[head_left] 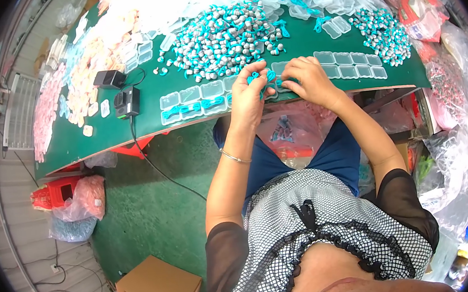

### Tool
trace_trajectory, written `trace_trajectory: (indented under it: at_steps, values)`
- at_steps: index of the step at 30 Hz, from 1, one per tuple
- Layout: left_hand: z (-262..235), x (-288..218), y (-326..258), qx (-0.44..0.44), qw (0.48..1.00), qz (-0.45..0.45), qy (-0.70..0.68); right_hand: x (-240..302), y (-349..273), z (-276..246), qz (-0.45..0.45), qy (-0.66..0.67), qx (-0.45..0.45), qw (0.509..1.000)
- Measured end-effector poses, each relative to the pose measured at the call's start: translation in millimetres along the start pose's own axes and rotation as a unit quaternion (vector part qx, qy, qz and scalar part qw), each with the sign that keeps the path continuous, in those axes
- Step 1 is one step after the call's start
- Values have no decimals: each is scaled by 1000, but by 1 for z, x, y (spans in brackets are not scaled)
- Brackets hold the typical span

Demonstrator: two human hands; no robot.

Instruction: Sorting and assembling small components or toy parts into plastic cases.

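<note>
My left hand (pixel 249 96) is closed around a small bunch of teal cords (pixel 261 80) above the table's front edge. Close by on its right, my right hand (pixel 310 81) has its fingers bent down over the small clear plastic boxes. What those fingertips pinch, if anything, is hidden. Open boxes with raised lids stand in a row along the edge. To the left of my hands, a box (pixel 213 104) has coiled teal cord in its lower half. Boxes (pixel 346 71) to the right of my hands show no cord.
A large heap of teal cords with silvery beads (pixel 224 40) lies behind my hands, a smaller heap (pixel 384 36) at the right. A black device (pixel 127 103) trails a cable over the edge. Pale pieces (pixel 83 76) spread at the left. A cardboard box (pixel 157 285) stands on the floor.
</note>
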State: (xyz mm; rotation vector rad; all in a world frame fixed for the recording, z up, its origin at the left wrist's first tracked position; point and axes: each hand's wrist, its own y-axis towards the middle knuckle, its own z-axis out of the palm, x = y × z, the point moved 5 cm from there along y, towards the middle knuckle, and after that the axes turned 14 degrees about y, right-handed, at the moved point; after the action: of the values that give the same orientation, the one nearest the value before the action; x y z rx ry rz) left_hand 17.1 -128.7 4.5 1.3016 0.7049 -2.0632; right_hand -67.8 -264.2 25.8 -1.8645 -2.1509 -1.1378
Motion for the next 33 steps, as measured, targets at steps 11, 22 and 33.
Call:
trace_trajectory:
  at_steps: [11,22,33]
  values:
    - [36,4,2,67,996,-28,59,11,1,-42,45,227,-44,972]
    - [47,4,21,74,987,16,144,-28,-23,-62,68,158,-57,983]
    - [36,9,19,52,996,-51,41,-36,-33,-46,77,28,-42,996]
